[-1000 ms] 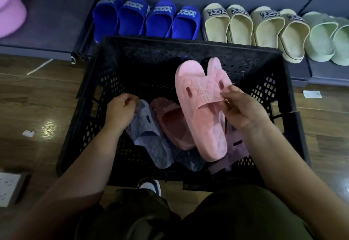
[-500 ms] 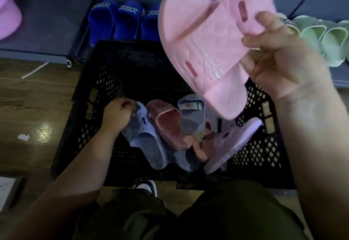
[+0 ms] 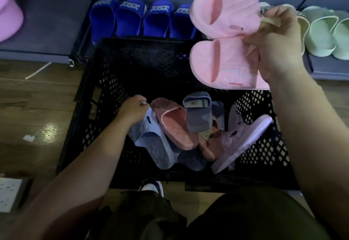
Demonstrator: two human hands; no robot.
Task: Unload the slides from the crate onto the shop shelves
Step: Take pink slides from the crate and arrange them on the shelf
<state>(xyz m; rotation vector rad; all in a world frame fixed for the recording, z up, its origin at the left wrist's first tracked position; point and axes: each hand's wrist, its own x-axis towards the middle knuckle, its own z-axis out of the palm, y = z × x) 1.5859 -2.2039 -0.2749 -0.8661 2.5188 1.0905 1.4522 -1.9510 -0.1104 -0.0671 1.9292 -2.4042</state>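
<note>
Shelving [image 3: 47, 32] ran behind a black crate [image 3: 90, 107], bearing blue slides [image 3: 139, 18] and pale green slides [image 3: 324, 30]. Above the crate's far right corner, the right hand [image 3: 277, 41] gripped a pink pair [image 3: 226, 41]. Inside, the left hand [image 3: 132, 109] closed on a light blue slide [image 3: 154, 141], beside a salmon slide [image 3: 175, 126] and a lilac slide [image 3: 243, 141].

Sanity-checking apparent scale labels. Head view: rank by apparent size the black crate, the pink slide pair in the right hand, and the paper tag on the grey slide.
1. black crate
2. pink slide pair, held close to the camera, so enlarged
3. paper tag
</note>
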